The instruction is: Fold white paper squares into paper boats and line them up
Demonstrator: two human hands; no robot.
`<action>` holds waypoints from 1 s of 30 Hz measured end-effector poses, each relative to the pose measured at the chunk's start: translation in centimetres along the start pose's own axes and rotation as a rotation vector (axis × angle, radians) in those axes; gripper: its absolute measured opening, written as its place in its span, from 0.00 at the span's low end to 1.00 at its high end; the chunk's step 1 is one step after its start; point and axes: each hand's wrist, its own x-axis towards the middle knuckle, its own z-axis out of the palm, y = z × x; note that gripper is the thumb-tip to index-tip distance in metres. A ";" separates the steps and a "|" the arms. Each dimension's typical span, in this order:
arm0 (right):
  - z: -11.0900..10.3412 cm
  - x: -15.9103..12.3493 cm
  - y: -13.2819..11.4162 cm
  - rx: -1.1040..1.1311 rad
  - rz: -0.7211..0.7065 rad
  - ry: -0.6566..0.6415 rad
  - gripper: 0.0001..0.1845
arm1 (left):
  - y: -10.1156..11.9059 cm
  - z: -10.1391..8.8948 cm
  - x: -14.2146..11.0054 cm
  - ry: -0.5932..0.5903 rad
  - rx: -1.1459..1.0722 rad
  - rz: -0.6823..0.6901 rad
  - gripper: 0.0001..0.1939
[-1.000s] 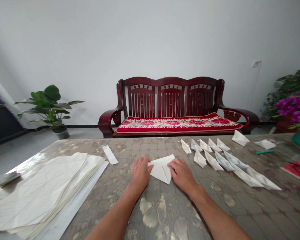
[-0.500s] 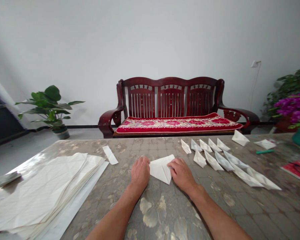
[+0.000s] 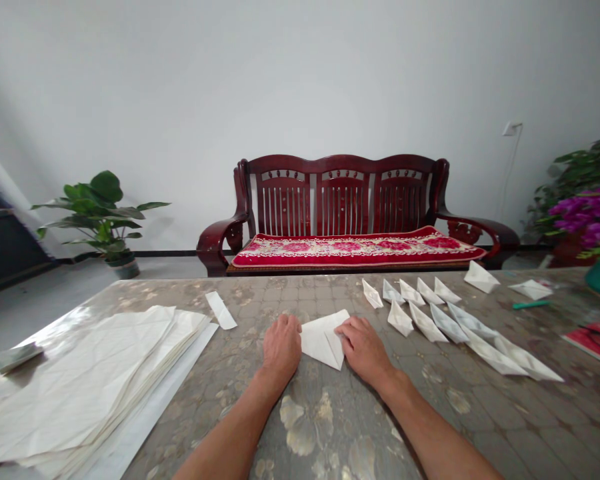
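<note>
Paper (image 3: 324, 339) lay flat on the table (image 3: 310, 430) straight in front of the person, already folded down to a small angular piece, one corner pointing back toward the person and a slanting fold line near its right side. From where I stood, the left hand (image 3: 282, 347) was curled at the paper's left end, its back hiding the fingertips, so I couldn't tell whether they pinched or only pressed. The right hand (image 3: 365, 347) had its fingers bent together over the right edge, touching the paper; whether the thumb was clamped beneath, I couldn't see.

I judged this piece to be partway through its folding: it had a crease and points, but none of the raised sides of the boats (image 3: 427, 325). Those sat off to the right in slanting rows, finished by the look of them, with a couple set apart nearer the flowers (image 3: 590, 217). Over to the left, a stack (image 3: 80, 373) of big sheets lay unfolded, a grey block (image 3: 17, 358) resting on it, so plenty seemed unused. A narrow strip (image 3: 221, 310) lay by itself just beside the stack's far corner.
</note>
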 end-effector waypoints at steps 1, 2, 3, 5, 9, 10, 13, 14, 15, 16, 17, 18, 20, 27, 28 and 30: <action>0.0 0.0 0.0 -0.001 -0.001 0.000 0.13 | 0.0 0.0 0.0 -0.002 -0.006 -0.008 0.11; 0.1 0.0 0.0 -0.002 -0.002 -0.001 0.13 | 0.0 0.0 0.0 -0.002 -0.011 -0.014 0.11; 0.1 0.0 0.0 -0.003 -0.001 -0.002 0.13 | 0.0 -0.1 0.0 -0.002 -0.012 -0.019 0.12; 0.1 0.0 0.0 -0.004 -0.001 -0.005 0.13 | 0.2 -0.1 0.0 -0.002 0.000 -0.025 0.12; -0.1 0.0 -0.1 0.002 0.002 0.001 0.13 | 0.4 -0.2 0.0 0.003 0.029 -0.028 0.11; -0.1 0.0 -0.1 0.003 0.002 0.002 0.13 | 0.4 -0.2 0.0 0.003 0.030 -0.026 0.11; -0.1 0.0 -0.1 0.003 0.000 -0.002 0.13 | 0.5 -0.4 0.0 -0.014 0.029 -0.025 0.10; -0.1 0.0 -0.1 0.003 0.001 -0.004 0.14 | 0.5 -0.5 0.0 -0.025 0.028 -0.026 0.10; -0.1 0.0 -0.1 0.002 0.002 -0.006 0.14 | 0.5 -0.6 0.0 -0.035 0.026 -0.028 0.10; -0.1 0.0 -0.1 0.000 0.004 -0.007 0.15 | 0.5 -0.6 0.0 -0.041 0.024 -0.032 0.11; -0.1 0.0 -0.1 -0.002 0.005 -0.008 0.15 | 0.5 -0.6 0.0 -0.044 0.022 -0.035 0.11; -0.1 0.0 -0.1 -0.006 0.007 -0.009 0.15 | 0.5 -0.6 0.0 -0.045 0.021 -0.037 0.11; -0.2 0.0 -0.1 -0.013 0.010 -0.012 0.15 | 0.5 -0.6 0.0 -0.043 0.021 -0.041 0.11; -0.2 0.0 -0.2 -0.029 0.007 -0.021 0.14 | 0.4 -0.7 -0.1 -0.022 -0.012 -0.065 0.13; -0.2 0.0 -0.2 -0.030 0.007 -0.021 0.14 | 0.3 -0.7 -0.1 -0.015 -0.011 -0.065 0.13; -0.1 0.0 -0.1 -0.036 0.006 -0.023 0.14 | 0.4 -0.6 -0.2 0.003 0.006 -0.067 0.15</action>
